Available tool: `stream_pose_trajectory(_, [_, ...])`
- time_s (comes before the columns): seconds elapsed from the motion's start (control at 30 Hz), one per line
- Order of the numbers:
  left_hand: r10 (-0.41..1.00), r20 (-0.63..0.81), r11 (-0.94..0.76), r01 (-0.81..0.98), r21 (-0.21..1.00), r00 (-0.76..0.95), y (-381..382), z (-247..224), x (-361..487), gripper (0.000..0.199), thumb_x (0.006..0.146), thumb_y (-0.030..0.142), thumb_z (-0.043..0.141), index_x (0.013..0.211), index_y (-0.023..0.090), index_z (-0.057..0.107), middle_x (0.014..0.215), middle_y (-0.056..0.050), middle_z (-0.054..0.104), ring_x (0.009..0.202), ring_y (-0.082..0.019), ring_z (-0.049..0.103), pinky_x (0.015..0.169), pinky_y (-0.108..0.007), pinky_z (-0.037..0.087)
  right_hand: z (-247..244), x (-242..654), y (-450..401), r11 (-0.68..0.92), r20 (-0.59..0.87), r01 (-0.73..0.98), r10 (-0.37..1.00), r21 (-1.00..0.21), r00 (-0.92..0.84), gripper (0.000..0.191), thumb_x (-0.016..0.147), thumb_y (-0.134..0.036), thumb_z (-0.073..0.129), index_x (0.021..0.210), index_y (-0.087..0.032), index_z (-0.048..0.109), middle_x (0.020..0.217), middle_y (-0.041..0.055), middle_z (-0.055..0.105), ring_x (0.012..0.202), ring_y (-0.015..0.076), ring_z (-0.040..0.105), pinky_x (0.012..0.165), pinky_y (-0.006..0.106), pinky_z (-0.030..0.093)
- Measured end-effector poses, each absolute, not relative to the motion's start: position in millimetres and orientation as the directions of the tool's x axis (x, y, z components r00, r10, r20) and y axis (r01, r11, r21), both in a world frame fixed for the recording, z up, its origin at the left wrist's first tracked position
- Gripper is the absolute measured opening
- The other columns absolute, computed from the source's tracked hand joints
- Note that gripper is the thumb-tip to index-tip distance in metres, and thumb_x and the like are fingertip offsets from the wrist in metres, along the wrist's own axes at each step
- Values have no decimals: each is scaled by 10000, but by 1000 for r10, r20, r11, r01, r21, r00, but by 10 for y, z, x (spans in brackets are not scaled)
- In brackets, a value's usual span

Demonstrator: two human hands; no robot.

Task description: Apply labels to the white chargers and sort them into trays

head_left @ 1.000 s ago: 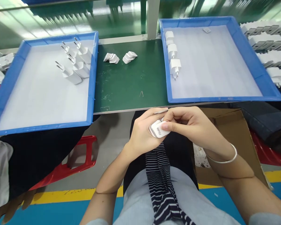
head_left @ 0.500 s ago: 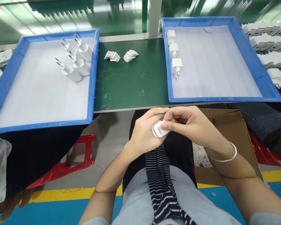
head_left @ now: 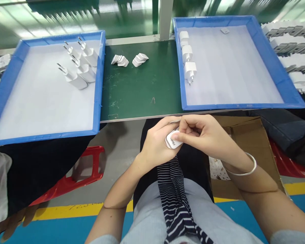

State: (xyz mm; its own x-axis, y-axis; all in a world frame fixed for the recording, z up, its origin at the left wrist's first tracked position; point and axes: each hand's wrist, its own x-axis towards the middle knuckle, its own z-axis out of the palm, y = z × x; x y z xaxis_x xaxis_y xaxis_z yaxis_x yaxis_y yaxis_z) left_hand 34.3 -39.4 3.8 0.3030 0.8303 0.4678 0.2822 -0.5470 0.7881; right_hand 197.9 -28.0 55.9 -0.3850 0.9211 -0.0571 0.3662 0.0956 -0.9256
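Observation:
Over my lap, just off the bench edge, my left hand is wrapped round a white charger, whose end with grey lettering faces up. My right hand pinches at the same charger, its thumb lying on the lettered face and its fingers curled behind. The rest of the charger is hidden in the left palm. In front, on the green bench, lie two small fanned stacks of white plastic pieces, a left stack and a right stack.
A blue tray at left holds several white two-pin chargers. Another blue tray at right holds three chargers and a small flat white piece. Rows of chargers stand farther right. A cardboard box sits below.
The right thumb has shifted slightly left across the lettered face of the charger. The left hand keeps its hold, and the trays look the same apart from a small camera shift.

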Motion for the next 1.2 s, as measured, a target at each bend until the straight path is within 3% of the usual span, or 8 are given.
stream_pose_trajectory(0.23, [838, 462, -536, 278, 797, 290, -401, 45, 351, 244, 801, 114, 710, 1037, 174, 729, 1159, -100, 728, 1035, -216, 712, 900, -347, 607, 544, 1998, -278, 143, -33, 423, 924, -895, -382, 400, 819, -284, 779, 588, -184, 468, 555, -57, 439, 521, 73, 339, 468, 243, 256])
stream_pose_trajectory(0.37, [844, 468, -526, 231, 818, 263, -384, 22, 341, 304, 787, 137, 758, 1089, 171, 729, 1170, -104, 729, 1043, -219, 713, 913, -355, 608, 516, 1996, -278, 185, 25, 501, 951, -845, -309, 465, 771, -358, 837, 573, -188, 453, 517, -69, 388, 507, 73, 311, 472, 253, 245])
stream_pose_trajectory(0.57, [826, 496, -539, 116, 834, 267, -329, -4, 294, 373, 742, 229, 849, 1097, 190, 744, 1184, -102, 742, 1075, -236, 714, 942, -371, 603, 472, 2029, -309, 125, 42, 237, 944, -963, -326, 399, 893, -386, 726, 624, -187, 509, 583, -43, 448, 546, 90, 375, 493, 246, 299])
stream_pose_trajectory(0.7, [816, 515, -554, 97, 827, 262, -326, -42, 269, 367, 781, 280, 812, 1134, 209, 741, 1211, -105, 734, 1064, -242, 716, 912, -385, 611, 443, 2023, -364, 146, 37, 306, 942, -941, -334, 389, 777, -301, 846, 667, -197, 488, 576, -81, 327, 534, 81, 281, 492, 247, 249])
stream_pose_trajectory(0.8, [826, 507, -544, 115, 831, 248, -333, -105, 272, 362, 783, 239, 794, 1139, 203, 737, 1202, -108, 734, 1084, -245, 708, 922, -388, 607, 397, 1998, -388, 157, 22, 359, 935, -920, -354, 394, 786, -254, 832, 688, -200, 455, 601, -80, 332, 552, 82, 280, 505, 245, 244])
stream_pose_trajectory(0.93, [826, 499, -541, 121, 832, 262, -348, -131, 283, 338, 771, 241, 812, 1098, 188, 744, 1183, -112, 738, 1082, -244, 713, 925, -379, 609, 350, 1993, -370, 68, -21, 218, 923, -974, -383, 365, 798, -242, 816, 691, -197, 470, 627, -71, 372, 563, 84, 297, 510, 240, 252])
stream_pose_trajectory(1.1, [828, 447, -552, 357, 753, 338, -418, 277, -33, 384, 798, 240, 796, 1170, 196, 713, 1236, -98, 722, 1112, -222, 707, 989, -337, 581, 345, 2003, -340, -85, -12, -143, 893, -986, -450, 314, 907, -357, 718, 719, -193, 527, 678, -40, 442, 612, 100, 372, 554, 244, 302])
stream_pose_trajectory(1.2, [881, 340, -470, 697, 541, 330, -453, 757, -518, 318, 822, 201, 733, 1140, 205, 719, 1264, -85, 709, 1119, -248, 702, 988, -350, 572, 320, 1987, -350, -85, 17, -208, 896, -974, -445, 299, 924, -321, 707, 716, -190, 538, 678, -41, 438, 622, 98, 368, 576, 250, 300])
